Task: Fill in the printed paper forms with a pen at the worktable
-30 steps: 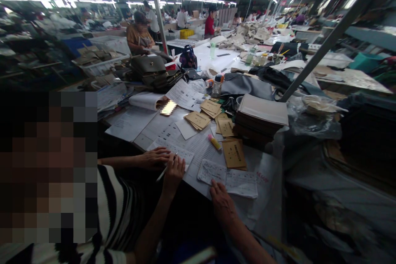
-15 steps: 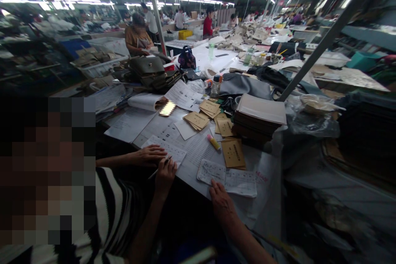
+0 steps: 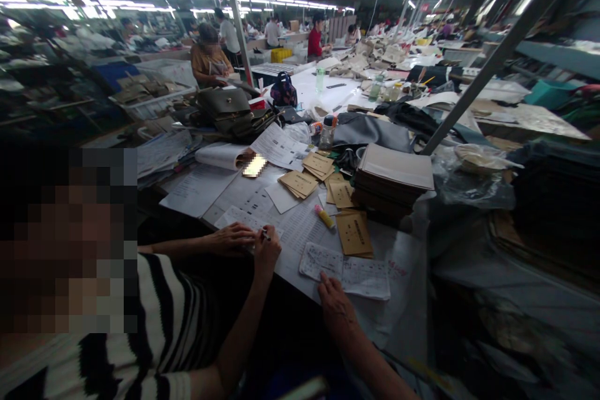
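My right hand (image 3: 335, 306) lies palm down at the near edge of the table (image 3: 407, 300). Its fingers are stretched out flat, and the fingertips touch a handwritten paper slip (image 3: 344, 272). It holds nothing. My left hand is out of view. Beside me on the left sits a person in a black-and-white striped top (image 3: 154, 331). One of that person's hands (image 3: 232, 239) rests flat on a printed sheet (image 3: 248, 219), and the other hand (image 3: 268, 250) grips a pen above the same sheet.
Brown card envelopes (image 3: 354, 231) lie fanned out beyond the slips, beside a yellow-and-pink glue stick (image 3: 324, 216). A stack of boards (image 3: 396, 178) stands to the right, with bags (image 3: 225, 109) and bottles behind. A slanted metal pole (image 3: 492, 69) crosses on the right. Other workers stand far back.
The striped-top person's pen hand moved slightly right and up over the printed sheet, and the pen now stands more upright. My right hand stayed on the slip.
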Action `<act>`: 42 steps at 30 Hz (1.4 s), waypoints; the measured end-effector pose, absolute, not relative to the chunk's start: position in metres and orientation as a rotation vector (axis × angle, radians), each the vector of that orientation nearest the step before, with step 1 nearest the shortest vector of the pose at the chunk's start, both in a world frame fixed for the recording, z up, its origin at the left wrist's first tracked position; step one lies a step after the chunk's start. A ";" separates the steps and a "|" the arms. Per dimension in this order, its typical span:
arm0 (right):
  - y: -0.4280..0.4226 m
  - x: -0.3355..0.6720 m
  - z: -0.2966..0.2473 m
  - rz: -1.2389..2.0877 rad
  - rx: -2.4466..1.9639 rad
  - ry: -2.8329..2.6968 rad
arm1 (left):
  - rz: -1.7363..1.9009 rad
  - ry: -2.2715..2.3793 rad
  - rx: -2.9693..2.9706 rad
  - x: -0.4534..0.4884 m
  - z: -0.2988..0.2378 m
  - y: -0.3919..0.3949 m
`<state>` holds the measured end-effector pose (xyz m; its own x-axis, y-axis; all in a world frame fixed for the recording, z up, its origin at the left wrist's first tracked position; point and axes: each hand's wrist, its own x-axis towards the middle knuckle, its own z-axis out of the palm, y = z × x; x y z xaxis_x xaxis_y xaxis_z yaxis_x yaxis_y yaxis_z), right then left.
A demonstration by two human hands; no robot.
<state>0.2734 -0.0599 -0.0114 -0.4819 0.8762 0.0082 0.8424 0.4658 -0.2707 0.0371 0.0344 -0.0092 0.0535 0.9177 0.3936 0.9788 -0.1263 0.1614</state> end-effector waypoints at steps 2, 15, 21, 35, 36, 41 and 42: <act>-0.061 0.274 -0.013 0.367 -1.543 -2.549 | -0.603 -1.986 -2.143 0.036 -0.013 0.034; -0.062 0.268 -0.006 0.391 -1.618 -2.497 | 0.279 -1.713 -1.934 0.034 -0.004 0.026; -0.056 0.266 0.002 0.411 -1.642 -2.509 | 0.164 -1.694 -2.061 0.026 0.006 0.025; -0.035 0.270 -0.008 0.181 -1.513 -2.452 | 0.178 -1.596 -2.042 0.017 -0.009 0.025; -0.034 0.270 -0.008 0.184 -1.524 -2.456 | 0.182 -1.592 -2.037 0.017 -0.008 0.025; -0.030 0.270 -0.008 0.214 -1.575 -2.486 | 0.190 -1.586 -2.054 0.018 -0.006 0.024; -0.030 0.270 -0.008 0.215 -1.579 -2.491 | 0.188 -1.588 -2.063 0.018 -0.006 0.024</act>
<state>0.2704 -0.0298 -0.0079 -0.4179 0.9052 0.0776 0.8784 0.4244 -0.2196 0.0181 0.0241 -0.0062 0.3008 0.9320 0.2025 0.8590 -0.1725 -0.4820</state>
